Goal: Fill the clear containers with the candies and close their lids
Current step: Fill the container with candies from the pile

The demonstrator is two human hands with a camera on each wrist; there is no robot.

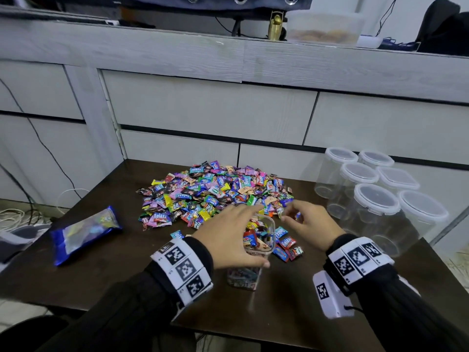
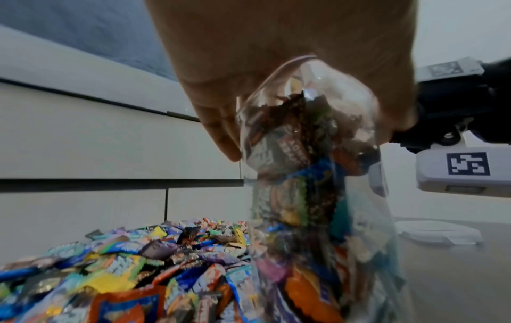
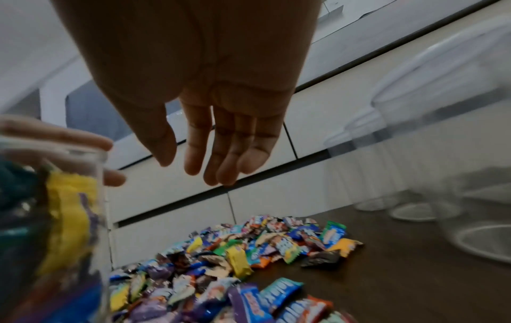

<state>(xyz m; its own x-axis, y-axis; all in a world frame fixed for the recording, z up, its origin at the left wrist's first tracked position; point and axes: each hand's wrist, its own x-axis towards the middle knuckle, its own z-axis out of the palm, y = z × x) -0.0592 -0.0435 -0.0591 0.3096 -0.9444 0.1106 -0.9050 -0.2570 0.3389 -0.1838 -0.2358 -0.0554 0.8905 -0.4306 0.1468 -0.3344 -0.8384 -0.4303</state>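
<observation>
Left hand holds the open jar of candies; right hand hangs loose and empty just beside the jar.

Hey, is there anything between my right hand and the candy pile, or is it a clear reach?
Nothing visible blocks it. The right hand hangs open just above the near right edge of the candy pile. The open container, held by the left hand, stands to its left, beside the path rather than in it.
</observation>
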